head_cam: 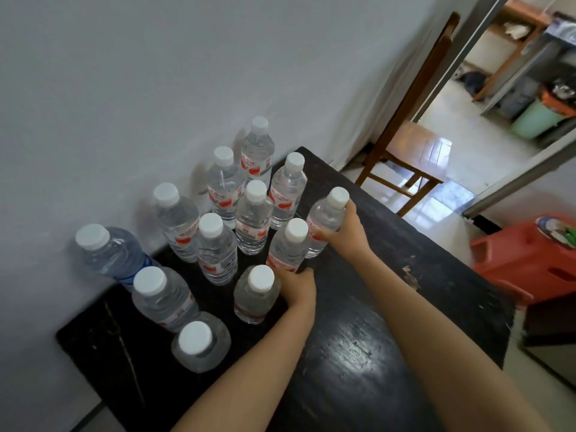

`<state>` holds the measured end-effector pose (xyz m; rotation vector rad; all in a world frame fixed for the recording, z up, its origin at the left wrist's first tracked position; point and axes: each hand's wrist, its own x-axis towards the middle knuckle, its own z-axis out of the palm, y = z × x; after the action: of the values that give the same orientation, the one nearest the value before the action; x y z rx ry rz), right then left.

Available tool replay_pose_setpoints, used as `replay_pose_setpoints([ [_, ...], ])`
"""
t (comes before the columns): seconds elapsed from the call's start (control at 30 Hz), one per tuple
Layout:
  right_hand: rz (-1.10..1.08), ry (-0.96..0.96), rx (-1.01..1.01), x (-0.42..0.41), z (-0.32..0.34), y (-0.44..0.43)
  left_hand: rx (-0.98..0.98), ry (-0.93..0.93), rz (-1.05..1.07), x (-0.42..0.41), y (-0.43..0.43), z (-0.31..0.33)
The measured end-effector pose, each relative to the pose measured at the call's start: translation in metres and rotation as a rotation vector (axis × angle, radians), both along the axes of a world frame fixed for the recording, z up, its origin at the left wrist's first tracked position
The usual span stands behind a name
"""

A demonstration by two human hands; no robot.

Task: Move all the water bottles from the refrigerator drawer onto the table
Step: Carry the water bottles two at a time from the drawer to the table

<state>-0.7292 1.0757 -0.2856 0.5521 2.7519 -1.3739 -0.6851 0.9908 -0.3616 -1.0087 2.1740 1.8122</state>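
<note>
Several clear water bottles with white caps and red labels stand close together on the black table (358, 353) against the white wall. My left hand (297, 286) grips the lower part of one bottle (288, 249) at the near right of the group. My right hand (343, 230) grips another bottle (327, 218) just to its right, the outermost of the group. Both held bottles stand upright, their bases at the tabletop. A bottle with a blue label (109, 252) stands at the far left. The refrigerator drawer is out of view.
A wooden chair (405, 145) stands beyond the table's far end by a doorway. A red plastic stool (530, 260) sits on the floor to the right. The table's right half is bare, with a worn spot (410, 275) near its edge.
</note>
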Motion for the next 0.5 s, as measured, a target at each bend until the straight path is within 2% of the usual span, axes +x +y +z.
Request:
replay_pose_setpoints([
  [0.27,-0.060,-0.076,0.110,0.051,0.017,0.013,0.181,0.016,-0.083,0.031,0.007,0.031],
  [0.4,-0.103,-0.085,0.176,0.097,0.032,0.023,0.205,-0.023,-0.238,0.059,0.002,0.048],
  [0.5,-0.102,-0.076,0.223,0.130,0.041,0.029,0.128,0.044,-0.442,0.077,-0.009,0.059],
])
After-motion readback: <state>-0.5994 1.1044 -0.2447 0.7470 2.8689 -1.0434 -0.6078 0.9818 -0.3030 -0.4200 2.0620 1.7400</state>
